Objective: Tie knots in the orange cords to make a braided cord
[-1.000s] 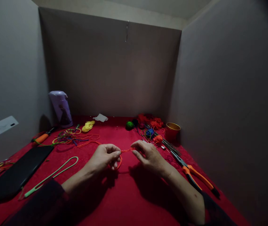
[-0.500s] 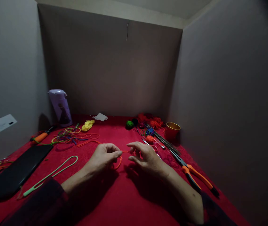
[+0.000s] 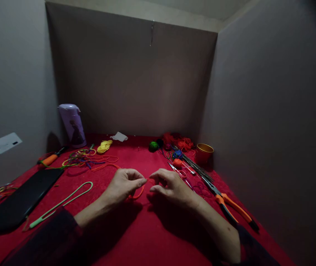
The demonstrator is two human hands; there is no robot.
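At far left stands a purple flask [image 3: 71, 127], its top closed and its contents hidden. Toward the middle, the left hand [image 3: 123, 186] pinches a red cord [image 3: 142, 191] between thumb and forefinger, a loop hanging below. The cord lies between both hands, reaching toward the right hand [image 3: 171, 186], whose thumb and forefinger stand apart; whether it grips the cord, I cannot tell. At far right stands a red cup [image 3: 204, 157] with a gold rim, its inside unclear.
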